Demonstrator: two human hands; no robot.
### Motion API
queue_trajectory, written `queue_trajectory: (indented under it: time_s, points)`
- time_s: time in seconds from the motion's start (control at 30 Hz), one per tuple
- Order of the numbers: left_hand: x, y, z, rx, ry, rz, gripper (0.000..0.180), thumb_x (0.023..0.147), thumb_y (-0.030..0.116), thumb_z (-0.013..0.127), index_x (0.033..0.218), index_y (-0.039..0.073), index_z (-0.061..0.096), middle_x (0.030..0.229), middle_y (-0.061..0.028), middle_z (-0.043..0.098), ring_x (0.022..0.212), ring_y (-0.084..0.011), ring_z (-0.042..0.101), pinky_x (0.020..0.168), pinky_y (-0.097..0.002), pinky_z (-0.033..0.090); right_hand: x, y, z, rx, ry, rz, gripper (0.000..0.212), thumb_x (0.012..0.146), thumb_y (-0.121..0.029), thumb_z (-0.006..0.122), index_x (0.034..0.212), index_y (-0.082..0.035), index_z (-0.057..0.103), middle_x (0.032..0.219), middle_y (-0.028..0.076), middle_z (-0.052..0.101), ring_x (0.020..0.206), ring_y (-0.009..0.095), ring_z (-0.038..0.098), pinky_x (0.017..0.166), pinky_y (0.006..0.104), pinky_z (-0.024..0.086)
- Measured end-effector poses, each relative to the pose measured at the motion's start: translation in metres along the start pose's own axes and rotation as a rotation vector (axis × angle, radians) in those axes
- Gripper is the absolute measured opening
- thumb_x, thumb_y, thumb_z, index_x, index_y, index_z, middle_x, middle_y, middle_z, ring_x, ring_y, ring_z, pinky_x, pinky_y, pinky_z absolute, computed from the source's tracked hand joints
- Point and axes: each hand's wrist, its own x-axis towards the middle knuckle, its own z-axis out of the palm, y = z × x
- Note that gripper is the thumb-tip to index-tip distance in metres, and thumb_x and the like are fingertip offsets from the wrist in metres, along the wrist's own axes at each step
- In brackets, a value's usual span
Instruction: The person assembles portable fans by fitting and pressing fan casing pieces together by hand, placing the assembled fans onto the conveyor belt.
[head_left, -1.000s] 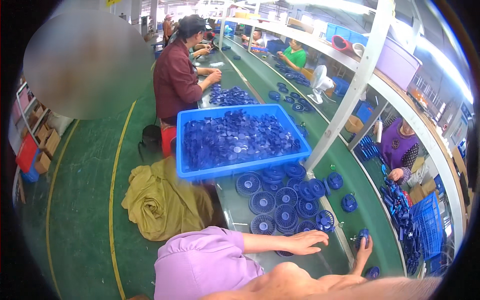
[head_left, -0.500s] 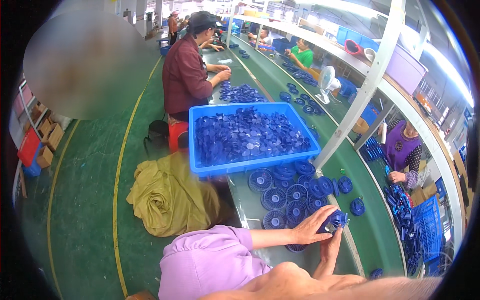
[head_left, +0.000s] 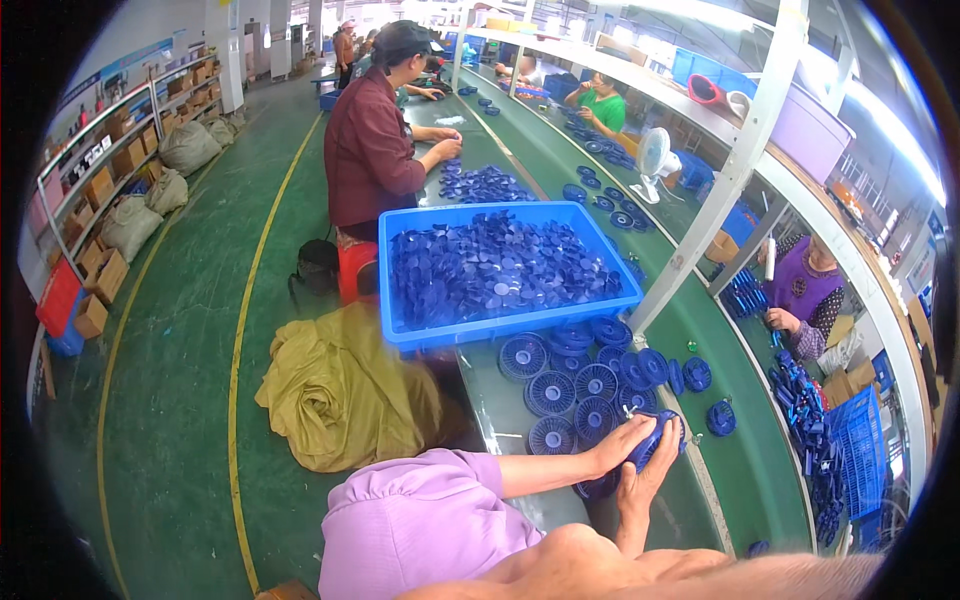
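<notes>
- Both hands are on one thing here, a round blue part (head_left: 655, 442), held over the right side of the table (head_left: 479, 376), close to the green belt (head_left: 740, 470)
- Left hand (head_left: 615, 448) comes in from the left, and its fingers are closed on the near left side of that part
- Right hand (head_left: 648, 478) comes up from below, fingers wrapped round the right side, so yeah, both are gripping it; the hands hide a lot of it, so I can't make out the details
- Just left of the hands there's a bunch of round blue grilles (head_left: 550, 393), packed together and partly stacked on the table
- Behind those sits a big blue tray (head_left: 520, 328) loaded with loose blue discs (head_left: 505, 265)
- A couple of blue assemblies (head_left: 721, 418) are on the belt, to the right of the grilles
- Beyond the tray a person in a maroon jacket (head_left: 372, 140) works by another pile of blue discs (head_left: 487, 185)
- Across the belt there's someone in a purple vest (head_left: 800, 290), near a blue crate (head_left: 857, 455)
- Olive cloth (head_left: 340, 390) is bunched up left of the table, by a red stool (head_left: 355, 268)
</notes>
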Motion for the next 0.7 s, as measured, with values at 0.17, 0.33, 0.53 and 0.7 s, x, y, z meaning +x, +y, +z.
queue_trajectory:
  time_s: [0.17,0.33,0.53,0.7]
  points:
    - [-0.012,0.013,0.023,0.671,0.17,0.547,0.047,0.09,0.023,0.056,0.13,0.004,0.042,0.125,-0.0166,0.048,0.119,-0.0325,0.045,0.104,-0.0412,0.032,-0.014,0.015,0.023,1.075,0.092,0.556,0.081,0.093,-0.066,0.03,0.146,-0.006,0.027,0.14,0.013,0.039,0.127,0.027,0.04,0.108,0.0397,0.03]
    - [-0.016,0.031,0.024,0.873,0.113,0.7,0.054,0.082,0.022,0.063,0.128,0.005,0.042,0.126,-0.017,0.046,0.12,-0.0351,0.043,0.104,-0.0429,0.033,-0.015,0.017,0.011,1.36,0.049,0.812,0.072,0.096,-0.061,0.025,0.148,-0.011,0.025,0.145,0.008,0.035,0.133,0.024,0.037,0.11,0.0402,0.029]
    - [-0.008,0.028,0.019,0.41,0.052,0.39,0.044,0.092,0.031,0.048,0.125,0.002,0.044,0.121,-0.0187,0.049,0.115,-0.0339,0.047,0.103,-0.041,0.034,-0.004,-0.019,0.008,0.55,0.066,0.34,0.067,0.098,-0.052,0.036,0.148,-0.009,0.021,0.143,0.012,0.034,0.131,0.026,0.036,0.108,0.0404,0.032]
    - [-0.001,0.022,0.037,0.695,0.055,0.657,0.037,0.087,0.022,0.054,0.117,0.002,0.05,0.116,-0.0193,0.051,0.112,-0.0348,0.048,0.101,-0.0421,0.035,-0.02,0.007,0.017,1.299,0.247,0.482,0.059,0.098,-0.044,0.041,0.143,-0.007,0.029,0.137,0.013,0.041,0.125,0.026,0.044,0.104,0.0397,0.038]
